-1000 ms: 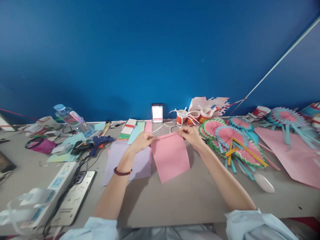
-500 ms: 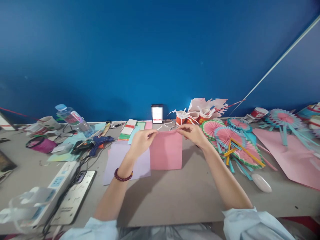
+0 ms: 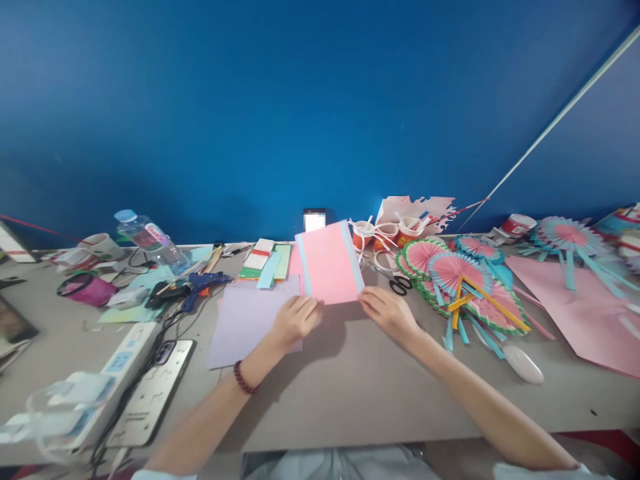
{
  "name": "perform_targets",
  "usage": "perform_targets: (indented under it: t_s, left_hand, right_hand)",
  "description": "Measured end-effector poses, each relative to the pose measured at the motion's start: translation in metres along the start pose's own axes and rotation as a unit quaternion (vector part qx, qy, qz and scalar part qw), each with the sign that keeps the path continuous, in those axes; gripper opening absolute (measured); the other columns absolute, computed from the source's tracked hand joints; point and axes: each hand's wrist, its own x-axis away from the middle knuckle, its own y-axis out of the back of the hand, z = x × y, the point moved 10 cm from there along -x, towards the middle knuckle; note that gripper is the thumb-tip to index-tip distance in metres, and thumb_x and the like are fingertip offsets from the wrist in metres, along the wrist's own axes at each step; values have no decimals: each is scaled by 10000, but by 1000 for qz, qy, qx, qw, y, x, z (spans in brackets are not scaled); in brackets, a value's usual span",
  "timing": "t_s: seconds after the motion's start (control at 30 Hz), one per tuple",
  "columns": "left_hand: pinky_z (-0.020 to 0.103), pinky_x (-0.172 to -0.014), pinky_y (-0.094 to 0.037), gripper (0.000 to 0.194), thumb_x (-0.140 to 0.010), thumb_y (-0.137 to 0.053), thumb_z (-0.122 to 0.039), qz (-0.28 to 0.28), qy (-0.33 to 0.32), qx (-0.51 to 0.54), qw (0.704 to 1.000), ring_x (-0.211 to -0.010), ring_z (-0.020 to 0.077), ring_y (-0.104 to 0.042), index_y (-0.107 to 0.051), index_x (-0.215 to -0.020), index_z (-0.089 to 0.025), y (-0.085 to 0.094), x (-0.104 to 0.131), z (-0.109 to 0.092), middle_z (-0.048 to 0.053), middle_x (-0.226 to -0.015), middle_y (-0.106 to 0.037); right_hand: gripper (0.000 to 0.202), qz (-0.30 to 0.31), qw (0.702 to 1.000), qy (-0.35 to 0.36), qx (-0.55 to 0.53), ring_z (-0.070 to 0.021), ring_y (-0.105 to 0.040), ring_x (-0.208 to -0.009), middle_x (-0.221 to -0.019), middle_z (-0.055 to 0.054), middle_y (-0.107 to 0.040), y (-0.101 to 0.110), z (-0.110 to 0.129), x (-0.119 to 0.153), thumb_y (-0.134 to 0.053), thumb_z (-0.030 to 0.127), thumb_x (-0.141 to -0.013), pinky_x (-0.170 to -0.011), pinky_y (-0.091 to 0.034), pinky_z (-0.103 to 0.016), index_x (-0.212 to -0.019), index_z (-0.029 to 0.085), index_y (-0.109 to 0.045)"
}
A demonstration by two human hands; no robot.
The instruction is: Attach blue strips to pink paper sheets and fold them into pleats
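Note:
A pink sheet of paper (image 3: 330, 263) with light blue strips along its left and right edges is raised at a tilt above the table. My left hand (image 3: 296, 321) grips its lower left corner, with the fingers bent and a bead bracelet on the wrist. At the lower right corner my right hand (image 3: 387, 310) pinches the sheet between thumb and fingers. A lavender sheet (image 3: 250, 327) lies flat beside my left hand. Black-handled scissors (image 3: 401, 285) rest just beyond my right hand.
Folded paper fans (image 3: 460, 273) and a white computer mouse (image 3: 523, 364) lie to the right. A phone (image 3: 315, 220) stands against the blue wall. On the left are a glue gun (image 3: 200, 287), a bottle (image 3: 153, 240), a power strip (image 3: 107, 380) and another phone (image 3: 153, 393).
The sheet has turned over, from its plain pink side to the side with blue strips. Both hands have come down towards me, from its top edge to its lower corners. The scissors have come into view.

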Motion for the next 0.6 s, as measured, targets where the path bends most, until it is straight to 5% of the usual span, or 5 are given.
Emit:
perform_targets:
  t_s: [0.17,0.37,0.6]
  left_hand:
    - [288,-619,-412,228,-898,-392,-54,120,-38,15,992,-715,150,-561,-587,-976,-143,-48,29,-30,39,-742,-605]
    - [293,-596,-388,191,-888,-429,-64,145,-28,57,987,-722,165,-545,-580,-802,-145,-61,39,-31,37,-733,-580]
    - [298,-697,-445,194,-888,-444,-81,214,71,146,963,-797,171,-570,-610,-954,-157,-70,42,-15,41,-827,-629]
  right_hand:
    - [245,57,994,26,87,-173,-622,-804,-901,-77,-696,-46,-1,39,-429,141,-913,-693,-460,-277,-901,180,-670]
    - [224,95,991,43,88,-188,-594,-858,-908,-78,-682,-60,0,45,-450,132,-903,-732,-454,-295,-919,193,-665]
    - [207,136,988,-42,-56,-196,-596,-843,-870,-66,-675,-61,-20,39,-454,216,-912,-762,-472,-315,-888,202,-659]
